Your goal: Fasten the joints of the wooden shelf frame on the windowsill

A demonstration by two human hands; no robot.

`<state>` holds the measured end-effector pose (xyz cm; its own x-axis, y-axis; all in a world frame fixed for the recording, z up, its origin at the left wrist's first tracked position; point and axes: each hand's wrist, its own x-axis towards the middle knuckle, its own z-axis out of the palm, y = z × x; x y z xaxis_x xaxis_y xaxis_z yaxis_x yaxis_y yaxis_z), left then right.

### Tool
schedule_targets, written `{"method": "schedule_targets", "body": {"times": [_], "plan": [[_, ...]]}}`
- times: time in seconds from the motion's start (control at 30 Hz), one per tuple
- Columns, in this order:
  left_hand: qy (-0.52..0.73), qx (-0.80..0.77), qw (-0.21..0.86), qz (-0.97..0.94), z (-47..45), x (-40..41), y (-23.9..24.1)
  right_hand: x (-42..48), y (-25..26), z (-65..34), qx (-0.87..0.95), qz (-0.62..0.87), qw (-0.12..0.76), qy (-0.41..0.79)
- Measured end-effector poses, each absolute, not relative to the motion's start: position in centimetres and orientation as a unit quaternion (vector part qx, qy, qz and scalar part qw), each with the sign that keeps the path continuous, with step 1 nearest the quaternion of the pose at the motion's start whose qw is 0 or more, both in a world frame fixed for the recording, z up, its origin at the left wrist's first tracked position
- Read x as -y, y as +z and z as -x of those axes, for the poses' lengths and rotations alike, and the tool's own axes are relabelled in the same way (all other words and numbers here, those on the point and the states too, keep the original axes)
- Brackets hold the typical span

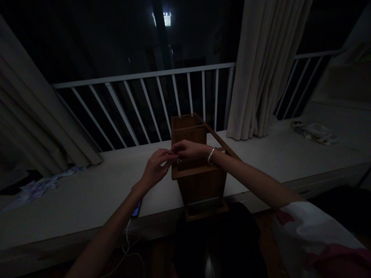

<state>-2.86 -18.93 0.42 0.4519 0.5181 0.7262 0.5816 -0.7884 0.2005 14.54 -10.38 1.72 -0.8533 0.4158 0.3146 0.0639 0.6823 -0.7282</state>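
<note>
A brown wooden box frame (199,181) stands on a pale ledge (87,193), open at the top. My left hand (156,168) is pinched at the frame's left top edge, its fingertips closed on a small thin metal piece (179,160) that I cannot make out. My right hand (188,148), with a silver bangle (211,155) on the wrist, lies curled over the frame's top rail, fingertips meeting the left hand's. The room is dark, so detail is poor.
A white railing (145,77) runs behind the ledge, with curtains at left (31,127) and right (266,69). Crumpled paper (43,185) lies at far left and a cloth bundle (315,132) at far right. A phone (136,209) with a white cable sits under my left forearm.
</note>
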Motion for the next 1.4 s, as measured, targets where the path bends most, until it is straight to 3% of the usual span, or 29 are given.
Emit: {"method": "schedule_targets", "body": {"times": [0.3,0.6,1.0,1.4], "plan": [[-0.451,0.362,-0.004,0.816,2.4,17.6,0.1,7.8,1.1,-14.3,0.794,0.24,0.419,0.37],[-0.463,0.39,-0.075,0.792,2.2,17.4,-0.1,7.8,1.1,-14.3,0.797,0.287,0.415,0.332],[-0.523,0.453,-0.25,0.678,2.3,16.9,-0.8,7.7,1.2,-14.3,0.799,0.284,0.421,0.323],[-0.521,0.469,-0.169,0.693,2.0,17.7,-0.3,8.8,1.9,-14.4,0.776,0.28,0.489,0.283]]}}
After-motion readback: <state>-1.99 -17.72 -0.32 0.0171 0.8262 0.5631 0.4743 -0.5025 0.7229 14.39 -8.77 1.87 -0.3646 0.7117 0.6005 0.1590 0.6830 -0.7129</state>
